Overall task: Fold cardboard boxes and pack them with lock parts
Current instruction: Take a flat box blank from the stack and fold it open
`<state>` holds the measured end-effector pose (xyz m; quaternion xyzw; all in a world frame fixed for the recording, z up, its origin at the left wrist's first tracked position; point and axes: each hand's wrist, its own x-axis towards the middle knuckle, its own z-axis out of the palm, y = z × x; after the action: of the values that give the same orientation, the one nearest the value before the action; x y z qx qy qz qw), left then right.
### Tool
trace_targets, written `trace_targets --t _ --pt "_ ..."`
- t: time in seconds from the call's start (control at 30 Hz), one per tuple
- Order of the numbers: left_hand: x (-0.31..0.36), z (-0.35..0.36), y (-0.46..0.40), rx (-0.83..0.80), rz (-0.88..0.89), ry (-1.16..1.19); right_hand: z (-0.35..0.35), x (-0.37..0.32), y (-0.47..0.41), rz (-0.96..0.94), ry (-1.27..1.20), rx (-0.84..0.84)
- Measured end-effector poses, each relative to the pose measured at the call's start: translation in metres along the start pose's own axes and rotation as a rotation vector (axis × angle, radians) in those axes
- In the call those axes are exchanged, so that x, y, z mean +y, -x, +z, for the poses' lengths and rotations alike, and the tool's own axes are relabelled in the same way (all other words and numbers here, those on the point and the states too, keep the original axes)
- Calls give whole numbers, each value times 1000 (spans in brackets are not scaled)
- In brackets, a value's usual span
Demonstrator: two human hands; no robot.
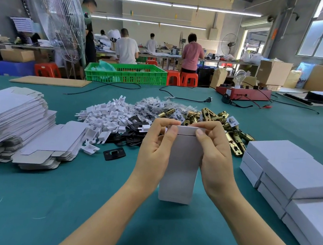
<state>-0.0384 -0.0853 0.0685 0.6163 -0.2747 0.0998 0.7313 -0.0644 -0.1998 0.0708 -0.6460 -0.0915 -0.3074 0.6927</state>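
A white cardboard box (181,169) stands upright on its short end on the green table (87,204). My left hand (155,148) grips its upper left side, thumb on the front near the top flap. My right hand (213,154) grips the upper right side the same way, fingers curled over the closed top flap. Behind the box lie piles of lock parts: white plastic pieces (105,116), black plates (133,135), bagged parts (158,106) and brass latches (223,119). One black plate (114,153) lies alone in front of the pile.
Flat unfolded box blanks (9,121) are stacked at the left. Finished white boxes (294,182) are stacked at the right. Farther back are a green crate (126,73), a red tester with a bulb (243,89), cables and a cardboard sheet (50,80). Several people work at distant benches.
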Motion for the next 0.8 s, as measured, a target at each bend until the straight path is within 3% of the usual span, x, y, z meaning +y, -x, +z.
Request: trace_targets --t 0.37,0.63,0.8 --pt "-4 -7 -3 -56 -26 -6 3 1 3 -65 33 -26" --pt "-10 -9 -1 -46 53 -61 5 11 8 -168 176 2" --pt "-10 -7 -2 -8 -26 22 5 16 7 -176 145 20"
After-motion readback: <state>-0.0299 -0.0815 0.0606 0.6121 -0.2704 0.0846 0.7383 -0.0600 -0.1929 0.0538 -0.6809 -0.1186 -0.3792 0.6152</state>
